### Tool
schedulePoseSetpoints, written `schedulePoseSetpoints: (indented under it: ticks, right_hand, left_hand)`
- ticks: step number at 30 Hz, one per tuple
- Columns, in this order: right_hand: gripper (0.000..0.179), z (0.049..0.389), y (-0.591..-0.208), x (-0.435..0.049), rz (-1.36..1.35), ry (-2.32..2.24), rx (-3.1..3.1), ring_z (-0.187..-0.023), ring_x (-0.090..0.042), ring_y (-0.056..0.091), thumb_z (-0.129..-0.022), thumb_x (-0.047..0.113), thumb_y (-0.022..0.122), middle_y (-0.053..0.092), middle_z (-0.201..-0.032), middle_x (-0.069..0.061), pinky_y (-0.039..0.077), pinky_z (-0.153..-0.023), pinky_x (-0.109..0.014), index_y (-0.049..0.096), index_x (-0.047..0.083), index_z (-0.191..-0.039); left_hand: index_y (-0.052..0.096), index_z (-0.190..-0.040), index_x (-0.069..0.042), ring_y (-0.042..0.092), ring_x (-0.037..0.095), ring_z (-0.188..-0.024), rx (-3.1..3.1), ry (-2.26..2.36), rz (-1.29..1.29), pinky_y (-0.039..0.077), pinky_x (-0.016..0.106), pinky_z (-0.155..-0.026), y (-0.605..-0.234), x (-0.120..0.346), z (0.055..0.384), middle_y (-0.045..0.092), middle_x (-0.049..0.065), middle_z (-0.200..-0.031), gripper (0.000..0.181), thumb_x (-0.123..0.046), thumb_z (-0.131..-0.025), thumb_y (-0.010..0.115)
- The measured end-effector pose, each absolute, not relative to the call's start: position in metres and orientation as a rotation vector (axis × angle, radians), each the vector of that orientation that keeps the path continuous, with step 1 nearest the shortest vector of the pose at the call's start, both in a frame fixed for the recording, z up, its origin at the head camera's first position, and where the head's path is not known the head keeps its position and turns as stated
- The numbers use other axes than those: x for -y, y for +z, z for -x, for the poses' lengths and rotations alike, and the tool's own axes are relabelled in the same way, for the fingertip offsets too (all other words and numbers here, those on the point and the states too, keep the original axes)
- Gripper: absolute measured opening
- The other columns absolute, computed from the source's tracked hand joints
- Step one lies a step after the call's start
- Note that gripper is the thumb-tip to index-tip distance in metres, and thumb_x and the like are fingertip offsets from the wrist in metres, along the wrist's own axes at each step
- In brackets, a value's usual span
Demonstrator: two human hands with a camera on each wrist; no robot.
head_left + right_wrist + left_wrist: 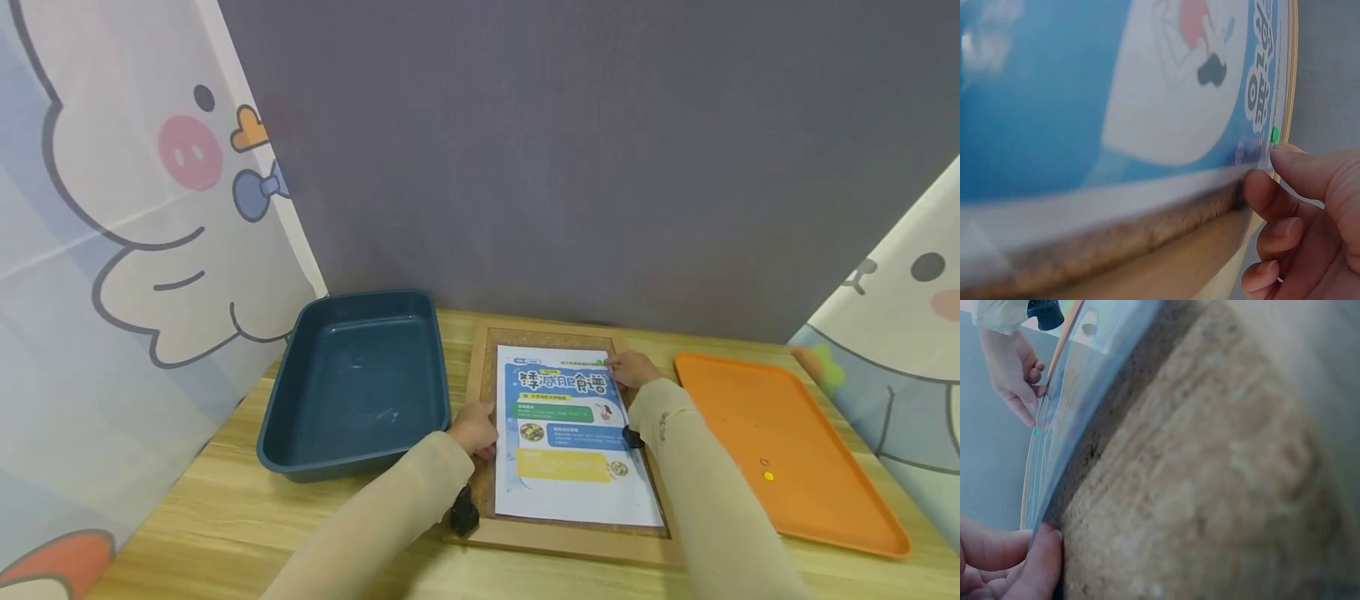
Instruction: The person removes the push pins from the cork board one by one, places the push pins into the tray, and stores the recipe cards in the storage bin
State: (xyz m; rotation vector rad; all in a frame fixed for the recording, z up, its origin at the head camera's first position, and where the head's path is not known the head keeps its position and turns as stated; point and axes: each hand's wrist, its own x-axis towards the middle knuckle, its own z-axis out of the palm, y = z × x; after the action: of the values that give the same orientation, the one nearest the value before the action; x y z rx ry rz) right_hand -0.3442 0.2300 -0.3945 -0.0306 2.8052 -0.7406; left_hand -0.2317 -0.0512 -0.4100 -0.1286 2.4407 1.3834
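A printed paper sheet (570,500) with blue, green and yellow panels lies over a wood-framed cork board (484,492). My left hand (474,429) is at the sheet's left edge; in the left wrist view its thumb and finger pinch that edge, which is lifted off the cork (1197,487). At the upper right corner, my right hand (632,369) pinches the sheet's edge between thumb and curled index finger. Close to that thumb, a green pushpin (1275,134) sits in the sheet's top corner.
A deep dark teal tray (352,458) stands left of the board. To the right lies a shallow orange tray (750,417), with a small yellow piece (768,477) and a small ring-like piece (764,462) on it. A grey panel (525,167) rises behind the wooden table (202,508).
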Motion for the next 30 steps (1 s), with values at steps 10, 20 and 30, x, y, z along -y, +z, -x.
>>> schedulePoseSetpoints:
  ticks: [10, 20, 30]
  right_hand:
    - [0.036, 0.349, -0.39, -0.229, 0.091, -0.651, -2.838, -0.073, -0.024, 0.056, -0.095, 0.004, 0.051, 0.06, -0.08, -0.013, 0.043, -0.08, -0.043, 0.053, -0.01, -0.128]
    - [0.027, 0.36, -0.4, -0.222, 0.171, -0.644, -2.851, -0.091, -0.036, 0.054, -0.092, 0.004, 0.054, 0.058, -0.103, -0.025, 0.043, -0.087, -0.05, 0.056, -0.01, -0.115]
    - [0.008, 0.358, -0.4, -0.222, 0.21, -0.635, -2.881, -0.084, -0.036, 0.052, -0.091, 0.001, 0.053, 0.054, -0.09, -0.022, 0.043, -0.078, -0.046, 0.049, -0.003, -0.096]
  left_hand:
    - [0.039, -0.142, 0.006, 0.057, 0.019, -0.052, -2.432, 1.389, 0.108, 0.053, 0.03, -0.051, -0.405, 0.049, 0.23, 0.061, 0.023, -0.111, 0.062, 0.013, -0.084, 0.059]
    - [0.039, -0.142, 0.007, 0.059, 0.019, -0.052, -2.43, 1.383, 0.12, 0.054, 0.031, -0.051, -0.406, 0.053, 0.232, 0.058, 0.024, -0.12, 0.061, 0.013, -0.084, 0.058]
    - [0.041, -0.141, 0.006, 0.059, 0.02, -0.054, -2.438, 1.376, 0.114, 0.054, 0.032, -0.052, -0.402, 0.051, 0.228, 0.06, 0.023, -0.115, 0.06, 0.013, -0.084, 0.059]
